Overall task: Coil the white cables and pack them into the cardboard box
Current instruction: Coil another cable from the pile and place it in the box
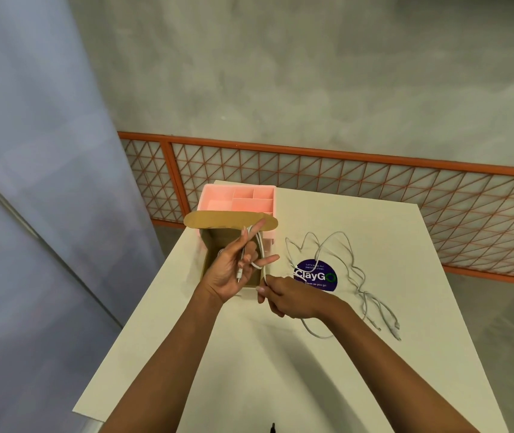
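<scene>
Evidently coiling: left hand (232,270) pinched white cable (261,245) (looped over fingers (269,259)); right hand (285,300) gripped slack. Next wrap needed steady tension.

"What sort of place was it?"

"A workplace pantry or break area, as far as I could tell. A round purple sticker (315,275) on the white table (280,370) read 'ClayGo', with 'Clean as you go' beneath, and a smaller line about keeping pantries clean."

"What else pointed that way?"

"The wall (312,73) behind was bare grey concrete, with an orange metal grille (343,179) running along its foot. A frosted panel (31,151) stood on the left like an office partition. A pink desk organiser (218,198) with compartments sat at the table's far end."
</scene>
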`<state>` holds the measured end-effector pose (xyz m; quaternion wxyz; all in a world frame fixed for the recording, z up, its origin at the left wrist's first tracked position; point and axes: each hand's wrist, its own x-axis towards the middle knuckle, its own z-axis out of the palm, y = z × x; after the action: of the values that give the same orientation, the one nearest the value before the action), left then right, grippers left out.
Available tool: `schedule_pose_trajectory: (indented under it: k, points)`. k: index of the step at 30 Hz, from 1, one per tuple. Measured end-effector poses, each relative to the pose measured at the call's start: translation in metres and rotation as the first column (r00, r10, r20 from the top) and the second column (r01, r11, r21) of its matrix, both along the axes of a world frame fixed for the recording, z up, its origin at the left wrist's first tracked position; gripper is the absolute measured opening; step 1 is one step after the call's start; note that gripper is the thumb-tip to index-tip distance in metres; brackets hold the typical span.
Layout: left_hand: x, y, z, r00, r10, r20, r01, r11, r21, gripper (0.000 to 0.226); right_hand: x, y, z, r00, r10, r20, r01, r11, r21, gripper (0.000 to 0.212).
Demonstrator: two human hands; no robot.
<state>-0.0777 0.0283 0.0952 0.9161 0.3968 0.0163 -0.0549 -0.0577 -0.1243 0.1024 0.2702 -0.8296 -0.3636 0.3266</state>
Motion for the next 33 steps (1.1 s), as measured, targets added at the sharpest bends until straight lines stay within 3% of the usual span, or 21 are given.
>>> schedule_pose_trajectory:
  k: [4,8,14,21,23,28,33]
  points:
    - [0.006,0.001,-0.006,0.997,0.083,0.000,-0.081,0.984,0.160,0.040,0.005,-0.004,0.005,1.000,0.024,0.012,-0.023,0.997,-0.070,0.029]
    - [0.010,0.004,-0.011,0.987,0.163,0.011,-0.152,0.896,0.416,0.044,0.010,-0.008,0.020,0.999,0.029,0.037,-0.025,0.994,-0.107,0.033]
    - [0.008,0.003,-0.018,0.997,0.056,-0.053,-0.007,0.753,0.658,0.044,0.030,-0.013,0.048,0.914,-0.040,0.404,0.062,0.997,-0.039,0.031]
    - [0.001,-0.007,-0.012,0.963,-0.194,-0.186,0.267,0.763,0.589,0.041,0.054,-0.016,0.057,0.927,-0.264,0.265,0.184,0.938,0.292,0.022]
    - [-0.001,-0.010,-0.009,0.953,-0.237,-0.191,0.302,0.810,0.502,0.045,0.058,-0.017,0.055,0.927,-0.299,0.227,0.208,0.913,0.351,0.020]
    - [-0.002,-0.004,-0.010,0.929,-0.366,-0.051,0.368,0.902,0.226,0.050,0.065,-0.018,0.047,0.931,-0.339,0.132,0.250,0.860,0.446,0.022]
    - [-0.001,0.001,-0.013,0.935,-0.353,0.043,0.353,0.936,0.007,0.030,0.060,-0.021,0.038,0.944,-0.326,0.056,0.260,0.836,0.484,0.025]
